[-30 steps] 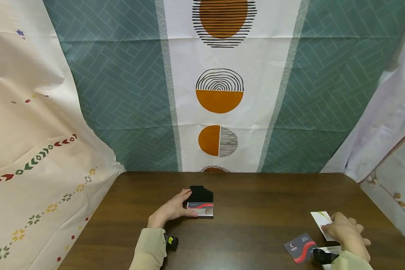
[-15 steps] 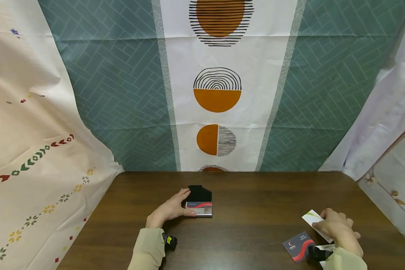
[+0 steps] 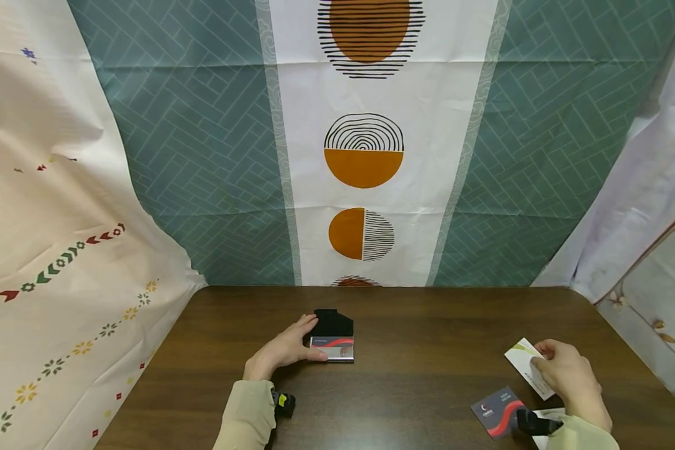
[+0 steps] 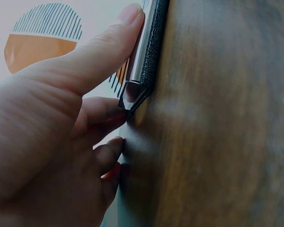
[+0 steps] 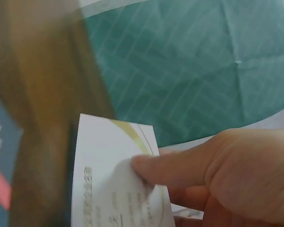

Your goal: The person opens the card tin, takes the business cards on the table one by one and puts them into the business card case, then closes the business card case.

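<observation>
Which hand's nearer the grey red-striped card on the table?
Right. Right hand is just right of the grey card; left hand is far left, holding the open case.

A brown wood-grained table (image 3: 410,387) is occupying the foreground, a pale sheen (image 3: 371,431) lying on its near part. Behind it a creased cloth (image 3: 202,125) is hanging, teal herringbone panels (image 3: 529,187) flanking a white strip (image 3: 365,94) with orange-and-black circles (image 3: 363,169) (I am counting four, the lowest dipping behind the table). Cream patterned fabric (image 3: 50,206) is draping at left, whitish fabric (image 3: 641,187) at right.
</observation>
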The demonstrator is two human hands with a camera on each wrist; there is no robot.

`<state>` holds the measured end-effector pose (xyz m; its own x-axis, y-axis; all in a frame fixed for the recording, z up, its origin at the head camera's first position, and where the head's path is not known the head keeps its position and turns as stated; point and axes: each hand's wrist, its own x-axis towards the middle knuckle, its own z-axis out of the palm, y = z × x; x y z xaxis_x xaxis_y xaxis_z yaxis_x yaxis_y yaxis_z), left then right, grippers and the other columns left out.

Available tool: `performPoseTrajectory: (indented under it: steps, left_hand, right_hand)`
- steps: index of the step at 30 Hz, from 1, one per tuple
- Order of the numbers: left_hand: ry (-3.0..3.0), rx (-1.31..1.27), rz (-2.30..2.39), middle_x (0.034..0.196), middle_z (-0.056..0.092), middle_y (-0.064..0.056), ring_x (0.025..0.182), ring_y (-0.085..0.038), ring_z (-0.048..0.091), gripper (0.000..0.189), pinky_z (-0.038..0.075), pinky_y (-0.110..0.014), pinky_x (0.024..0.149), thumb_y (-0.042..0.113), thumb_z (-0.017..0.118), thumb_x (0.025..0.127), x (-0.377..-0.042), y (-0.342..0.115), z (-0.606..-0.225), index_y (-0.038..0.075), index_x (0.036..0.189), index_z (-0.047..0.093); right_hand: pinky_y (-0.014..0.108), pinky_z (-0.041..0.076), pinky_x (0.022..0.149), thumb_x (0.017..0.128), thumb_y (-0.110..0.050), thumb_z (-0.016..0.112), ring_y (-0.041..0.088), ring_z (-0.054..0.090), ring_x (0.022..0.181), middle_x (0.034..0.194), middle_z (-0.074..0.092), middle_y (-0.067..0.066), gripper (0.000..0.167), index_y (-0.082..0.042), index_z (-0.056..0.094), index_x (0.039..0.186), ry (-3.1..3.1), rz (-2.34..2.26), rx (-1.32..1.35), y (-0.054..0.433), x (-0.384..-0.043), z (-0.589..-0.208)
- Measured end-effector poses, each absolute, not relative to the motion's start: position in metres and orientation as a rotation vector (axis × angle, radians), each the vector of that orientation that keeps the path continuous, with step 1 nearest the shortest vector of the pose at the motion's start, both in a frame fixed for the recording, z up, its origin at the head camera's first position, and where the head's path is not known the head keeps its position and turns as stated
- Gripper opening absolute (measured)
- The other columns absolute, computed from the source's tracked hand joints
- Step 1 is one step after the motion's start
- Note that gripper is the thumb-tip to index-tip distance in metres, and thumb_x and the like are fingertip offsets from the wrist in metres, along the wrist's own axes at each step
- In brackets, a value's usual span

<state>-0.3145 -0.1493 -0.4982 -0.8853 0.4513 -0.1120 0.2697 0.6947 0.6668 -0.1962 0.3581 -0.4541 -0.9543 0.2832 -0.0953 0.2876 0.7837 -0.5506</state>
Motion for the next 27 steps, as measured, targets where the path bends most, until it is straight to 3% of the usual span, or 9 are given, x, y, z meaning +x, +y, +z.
performPoseTrajectory:
  steps: [3,9,17,27]
  left_hand:
    - [2.638,0.573,0.979,0.159,0.023,-0.016,0.145,-0.037,0.017,0.097,0.023,-0.057,0.111,0.043,0.082,0.077,-0.314,-0.150,-0.496,0.002,0.151,0.035]
    - [2.642,0.569,0.982,0.159,0.023,-0.017,0.145,-0.036,0.017,0.097,0.022,-0.057,0.111,0.041,0.083,0.077,-0.312,-0.150,-0.493,0.001,0.150,0.035]
    - [2.646,0.579,0.969,0.158,0.024,-0.017,0.145,-0.036,0.018,0.096,0.023,-0.056,0.111,0.041,0.083,0.077,-0.312,-0.148,-0.496,0.000,0.150,0.035]
    - [2.652,0.572,0.967,0.159,0.024,-0.016,0.145,-0.035,0.018,0.097,0.024,-0.056,0.111,0.043,0.082,0.077,-0.311,-0.149,-0.495,0.001,0.150,0.036]
  right_hand:
    - [0.047,0.043,0.066,0.092,-0.018,0.062,0.041,0.057,0.089,0.097,0.066,0.021,0.030,0.007,0.064,0.109,3.060,-0.914,0.401,0.356,-0.196,-0.448]
    - [0.055,0.043,0.074,0.097,-0.022,0.059,0.052,0.053,0.098,0.109,0.063,0.031,0.029,0.004,0.068,0.106,3.074,-0.943,0.375,0.347,-0.201,-0.437]
    - [0.039,0.040,0.066,0.094,-0.023,0.063,0.037,0.058,0.088,0.096,0.068,0.019,0.020,-0.005,0.072,0.094,3.135,-0.940,0.282,0.332,-0.203,-0.432]
    - [0.037,0.038,0.064,0.092,-0.022,0.066,0.032,0.057,0.084,0.094,0.069,0.014,0.013,-0.011,0.073,0.092,3.175,-0.946,0.191,0.308,-0.209,-0.429]
